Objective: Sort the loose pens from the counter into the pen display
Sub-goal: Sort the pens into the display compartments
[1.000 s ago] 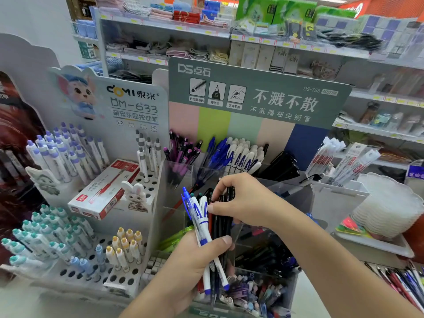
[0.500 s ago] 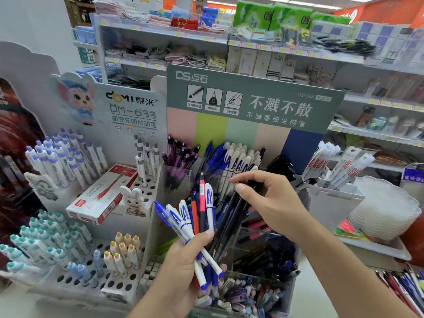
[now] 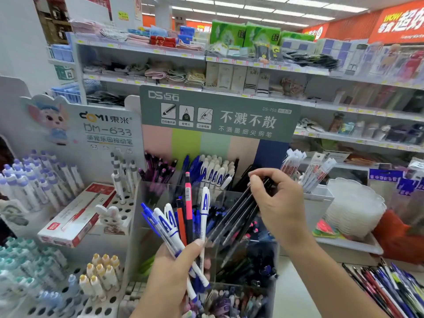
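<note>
Green header card (image 3: 220,115): "DS点石", "不溅不散", "DS-758". White display card (image 3: 107,127): "DOMI 東米", "DM-633". White pens (image 3: 205,203): blue "A". Orange banner (image 3: 399,21): "WOW".

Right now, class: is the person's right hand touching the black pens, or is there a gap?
Touching. The head view shows the right hand with its fingertips pinching the top ends of the black pens, no gap visible.

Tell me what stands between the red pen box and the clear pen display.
In the head view, a small white rabbit figure stands between the red pen box and the clear pen display, on the white peg rack.
</note>
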